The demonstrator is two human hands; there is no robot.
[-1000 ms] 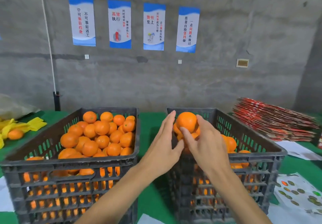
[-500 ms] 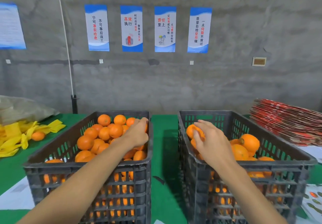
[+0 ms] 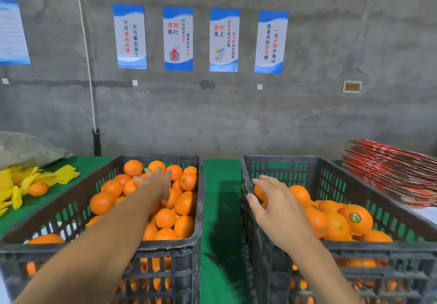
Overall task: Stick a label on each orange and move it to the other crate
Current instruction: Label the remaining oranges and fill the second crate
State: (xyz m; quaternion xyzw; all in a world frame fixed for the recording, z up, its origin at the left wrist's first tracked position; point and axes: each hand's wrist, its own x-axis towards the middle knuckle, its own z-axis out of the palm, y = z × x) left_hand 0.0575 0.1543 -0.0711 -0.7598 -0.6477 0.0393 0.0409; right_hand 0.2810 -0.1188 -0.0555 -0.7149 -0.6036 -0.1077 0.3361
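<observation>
The green worktop (image 3: pixel 221 209) carried two dark plastic crates side by side. The left crate (image 3: pixel 165 251) was nearly full of oranges (image 3: pixel 165 217), and the right crate (image 3: pixel 354 249) held fewer oranges (image 3: pixel 335 225), lying lower in it. One of these, the labelled orange (image 3: pixel 356 218), showed a round sticker and lay near the right wall of that crate.

The left hand (image 3: pixel 156 182) reached deep over the pile in the left crate, fingers spread and pointing away, palm down on the fruit. It seemed to touch the oranges under it, but I could not tell if it already gripped one. The right hand (image 3: pixel 274 206) hung over the left inner side of the right crate with fingers loosely stretched and a little apart, holding nothing.

Half a second before, the right hand was curled on an orange at the same corner of the right crate; now that hand was free and the fruit lay among the others. The left hand had gone further to the back of the left crate and opened wider.

A stack of red cartons (image 3: pixel 392 173) lay at the right, and yellow gloves (image 3: pixel 30 183) with one loose orange (image 3: pixel 37 189) at the left.
</observation>
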